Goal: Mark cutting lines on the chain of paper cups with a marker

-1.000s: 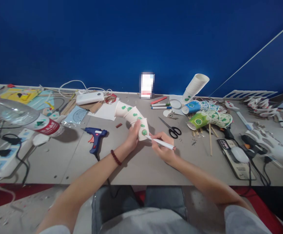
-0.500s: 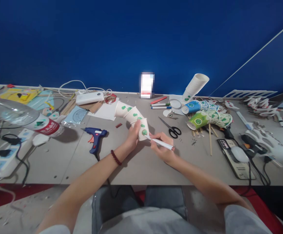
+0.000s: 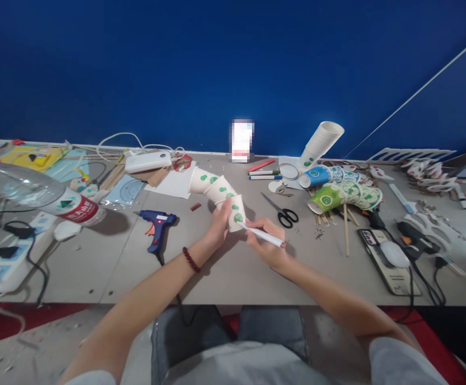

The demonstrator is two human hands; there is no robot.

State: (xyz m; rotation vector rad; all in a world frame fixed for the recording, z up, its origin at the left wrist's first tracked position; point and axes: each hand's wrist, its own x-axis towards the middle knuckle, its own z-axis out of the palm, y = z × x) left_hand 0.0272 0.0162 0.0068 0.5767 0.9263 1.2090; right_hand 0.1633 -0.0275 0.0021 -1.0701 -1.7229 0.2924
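Observation:
A curved chain of white paper cups (image 3: 212, 187) with green dots lies on the grey table (image 3: 224, 272). My left hand (image 3: 220, 222) is closed round the nearest cup, wrist wearing a dark red bead bracelet. My right hand (image 3: 265, 243) pinches a white marker (image 3: 262, 235), its tip touching a green dot on that cup.
A blue glue gun (image 3: 155, 221) lies left of my hands, black scissors (image 3: 283, 212) right. Painted cup chains (image 3: 343, 190), a white cup stack (image 3: 321, 140), markers (image 3: 264, 172), sticks, a phone (image 3: 387, 259) and cables fill the right. A water bottle (image 3: 36, 190) and power strip sit left.
The marker's rear end has shifted slightly up and left as my right hand turns a little. The left hand and the cups stay put.

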